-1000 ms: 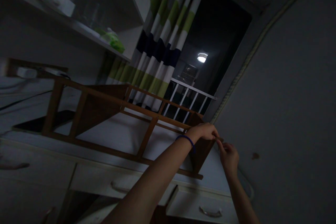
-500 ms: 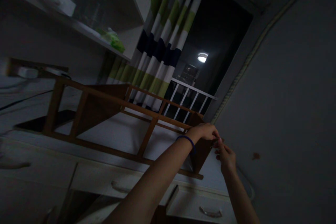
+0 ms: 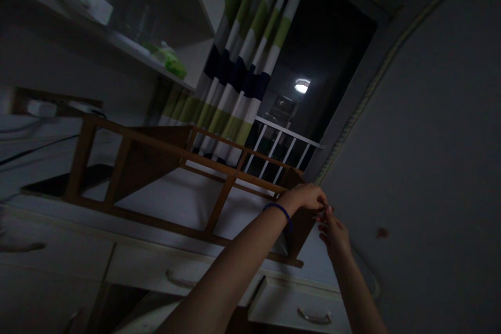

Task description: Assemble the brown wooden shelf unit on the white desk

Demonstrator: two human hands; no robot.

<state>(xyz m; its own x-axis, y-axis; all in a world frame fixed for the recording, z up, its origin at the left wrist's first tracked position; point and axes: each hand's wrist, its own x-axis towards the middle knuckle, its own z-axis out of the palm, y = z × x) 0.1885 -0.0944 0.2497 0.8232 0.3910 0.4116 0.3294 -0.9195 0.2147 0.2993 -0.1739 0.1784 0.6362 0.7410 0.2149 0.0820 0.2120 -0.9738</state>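
Note:
A brown wooden frame (image 3: 156, 222) with slats and end panels lies on its side on the white counter (image 3: 172, 193). At its right end, my left hand (image 3: 311, 197) reaches over the end panel (image 3: 300, 229), its fingers bent and pinched together. A dark blue beaded bracelet (image 3: 278, 207) circles that wrist. My right hand (image 3: 335, 232) comes up from below, thumb and fingers closed, its tips meeting those of my left hand just beyond the panel. Something small sits between the fingertips, too dark and tiny to make out.
White drawers with metal handles (image 3: 314, 318) are below the counter; one stands slightly ajar. A dark flat object (image 3: 43, 185) lies at the left. Above hang a wall shelf (image 3: 129, 44) and a striped curtain (image 3: 235, 78) beside the window. The wall (image 3: 430, 167) closes off the right.
My right hand's fingers have shifted slightly at the meeting point. My left hand and the wooden frame stay nearly where they were.

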